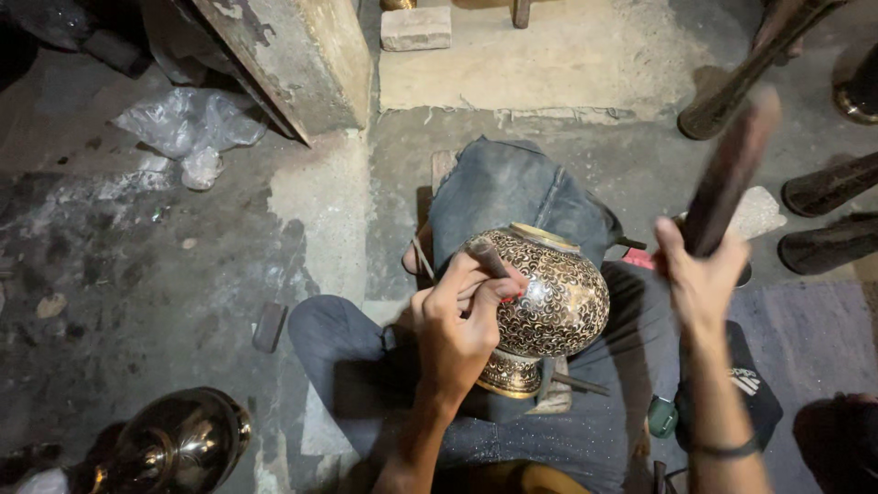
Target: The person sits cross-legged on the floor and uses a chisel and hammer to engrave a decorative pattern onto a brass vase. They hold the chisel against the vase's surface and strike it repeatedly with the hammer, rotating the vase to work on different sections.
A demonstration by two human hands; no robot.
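The engraved vase (547, 297) lies on the lap; the left hand (457, 320) pinches a chisel (489, 259) against it; right of it, the right hand (700, 274) grips a raised mallet (727, 174).

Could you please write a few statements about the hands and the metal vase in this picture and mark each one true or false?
1. The left hand holds a thin punch against the engraved vase. True.
2. The right hand is empty and rests on the floor. False: it is raised and grips a dark wooden mallet, which is blurred.
3. The vase lies on its side across the person's lap. True.
4. The vase has a plain, smooth surface. False: a fine scroll pattern covers its body.
5. A crumpled clear plastic bag lies on the floor at upper left. True.
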